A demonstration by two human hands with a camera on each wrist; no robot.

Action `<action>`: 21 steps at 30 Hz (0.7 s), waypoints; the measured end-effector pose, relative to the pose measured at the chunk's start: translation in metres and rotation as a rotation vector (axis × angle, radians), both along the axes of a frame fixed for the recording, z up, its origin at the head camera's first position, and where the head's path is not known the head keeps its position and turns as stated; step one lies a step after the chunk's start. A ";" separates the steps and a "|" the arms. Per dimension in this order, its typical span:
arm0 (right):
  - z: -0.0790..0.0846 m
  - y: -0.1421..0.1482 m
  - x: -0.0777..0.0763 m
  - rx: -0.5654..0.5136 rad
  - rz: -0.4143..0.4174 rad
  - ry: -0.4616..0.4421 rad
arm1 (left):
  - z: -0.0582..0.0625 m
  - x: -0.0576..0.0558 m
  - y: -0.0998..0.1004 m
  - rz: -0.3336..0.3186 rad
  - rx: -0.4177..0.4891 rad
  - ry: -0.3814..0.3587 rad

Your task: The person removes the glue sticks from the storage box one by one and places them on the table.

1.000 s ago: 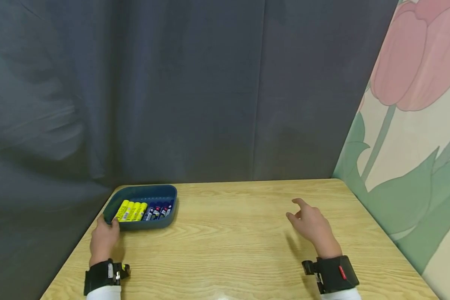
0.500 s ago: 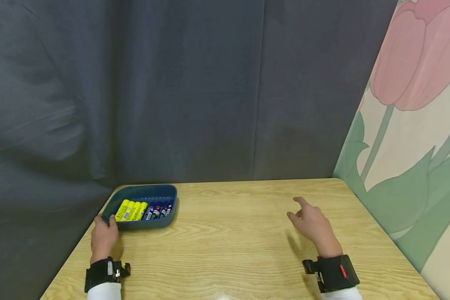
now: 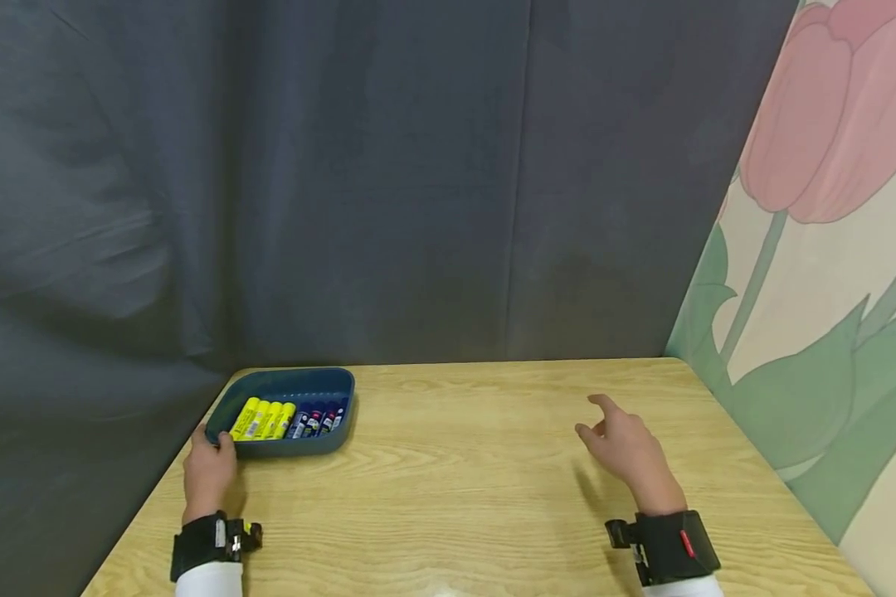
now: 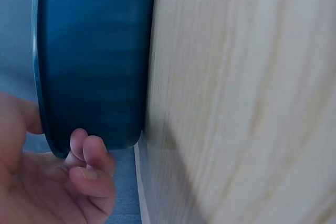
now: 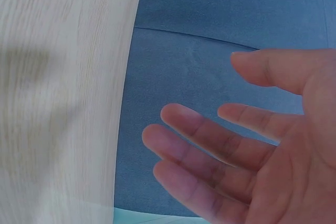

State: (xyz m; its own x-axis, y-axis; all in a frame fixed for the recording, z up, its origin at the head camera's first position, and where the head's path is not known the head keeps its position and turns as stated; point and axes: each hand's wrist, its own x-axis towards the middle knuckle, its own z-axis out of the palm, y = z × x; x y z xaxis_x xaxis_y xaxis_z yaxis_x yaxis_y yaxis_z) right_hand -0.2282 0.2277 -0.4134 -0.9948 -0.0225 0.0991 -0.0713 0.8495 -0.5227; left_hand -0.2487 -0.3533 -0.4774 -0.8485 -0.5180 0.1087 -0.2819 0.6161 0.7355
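A dark blue plastic basket [image 3: 291, 448] stands at the table's far left corner. Inside lie yellow tubes [image 3: 263, 419] and dark blue tubes [image 3: 316, 421] side by side, looking like glue sticks. My left hand [image 3: 207, 479] grips the basket's near left corner. In the left wrist view the thumb lies at the rim of the basket [image 4: 94, 51], and the curled fingers [image 4: 94, 182] are against its outer wall. Over the right part of the table hovers my right hand [image 3: 627, 452], holding nothing. Its fingers [image 5: 205, 156] are relaxed and spread in the right wrist view.
The wooden table [image 3: 448, 473] runs back to a dark grey curtain [image 3: 388, 182], which also hangs along the left side. A wall with painted tulips [image 3: 814, 332] borders the right edge. Each wrist wears a black camera strap [image 3: 675, 546].
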 end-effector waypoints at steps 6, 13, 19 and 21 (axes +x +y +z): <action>-0.002 0.001 0.000 -0.004 0.011 0.002 | -0.002 -0.001 0.001 0.008 0.001 0.003; -0.002 0.000 -0.001 -0.006 0.012 0.013 | 0.003 -0.002 0.002 0.023 0.009 0.003; -0.001 0.002 0.000 -0.001 -0.003 0.004 | 0.002 -0.003 0.001 0.006 0.001 -0.031; 0.000 0.004 0.001 -0.005 -0.009 0.015 | 0.000 -0.003 0.001 0.002 0.002 -0.032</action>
